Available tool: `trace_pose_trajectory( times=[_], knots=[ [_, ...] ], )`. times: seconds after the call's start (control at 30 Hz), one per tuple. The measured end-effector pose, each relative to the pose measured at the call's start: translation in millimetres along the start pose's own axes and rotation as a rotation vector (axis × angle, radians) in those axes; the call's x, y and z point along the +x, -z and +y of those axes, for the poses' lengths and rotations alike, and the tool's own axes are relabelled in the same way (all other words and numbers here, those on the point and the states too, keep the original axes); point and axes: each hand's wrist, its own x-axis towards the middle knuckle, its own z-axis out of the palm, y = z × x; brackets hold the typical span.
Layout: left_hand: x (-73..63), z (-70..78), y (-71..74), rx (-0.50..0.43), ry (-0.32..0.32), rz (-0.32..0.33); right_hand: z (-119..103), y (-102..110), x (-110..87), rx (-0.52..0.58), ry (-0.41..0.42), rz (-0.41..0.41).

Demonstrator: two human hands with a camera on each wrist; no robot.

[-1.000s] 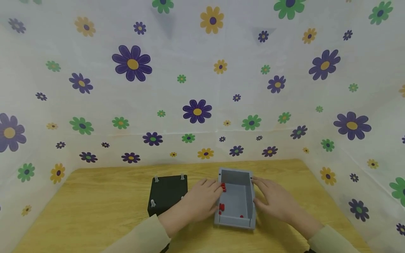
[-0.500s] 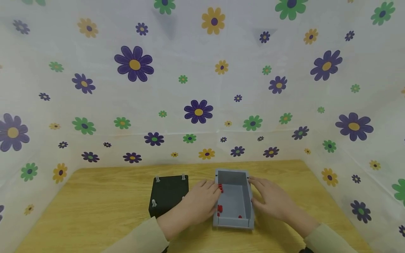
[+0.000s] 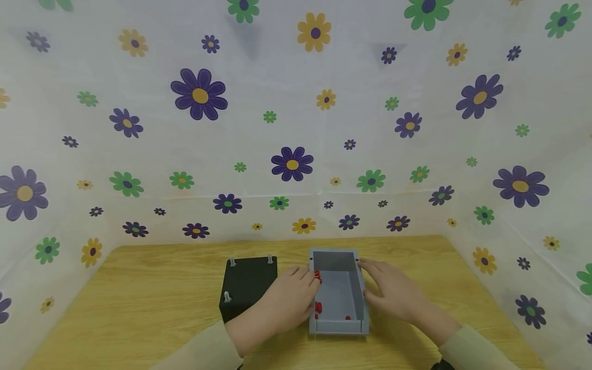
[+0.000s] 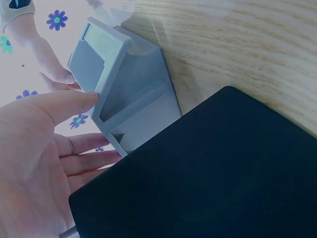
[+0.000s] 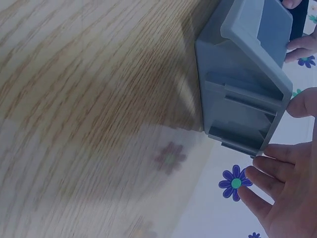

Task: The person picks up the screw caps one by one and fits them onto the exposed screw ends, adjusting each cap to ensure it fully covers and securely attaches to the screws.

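Note:
An open-topped grey plastic box (image 3: 339,327) stands on the table between both hands. Small red pieces (image 3: 318,307) lie inside it, mostly along its left wall. My left hand (image 3: 289,300) rests against the box's left side, fingertips at the rim. In the left wrist view its thumb (image 4: 81,103) touches the rim and its fingers are extended. On the other side my right hand (image 3: 395,293) touches the right wall with extended fingertips (image 5: 275,151). Left of the grey box sits a black box (image 3: 247,285), partly covered by my left hand and forearm.
Pale upright pegs (image 3: 227,296) stand at the black box's corners. A wood-grain table (image 3: 152,293) lies under everything. White flower-print cloth (image 3: 296,118) rises behind the table and along both sides.
The grey box has slid a little left, nearer the black box, with both hands staying on its sides. The red pieces have moved along with it. The head view has turned slightly.

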Motion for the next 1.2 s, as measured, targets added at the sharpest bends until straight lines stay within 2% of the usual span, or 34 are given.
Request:
trace_pose_trajectory(
  times=[0.23, 0.6, 0.83, 1.2],
  knots=[
    [-2.8, 1.4, 2.1, 0.005, 0.012, -0.005, -2.0, -2.1, 2.7, 0.008, -0.007, -0.013],
    [-7.5, -0.3, 0.4, 0.012, 0.018, 0.035, -2.5, -5.4, 7.9, 0.028, 0.012, 0.004],
    [-7.9, -2.2, -0.3, -0.036, 0.024, 0.054, -2.0, -2.5, 9.8, 0.010, 0.033, 0.019],
    [-8.8, -1.0, 1.5, -0.053, 0.026, 0.017, -1.8, -3.0, 6.4, 0.019, 0.036, 0.022]
  ],
)
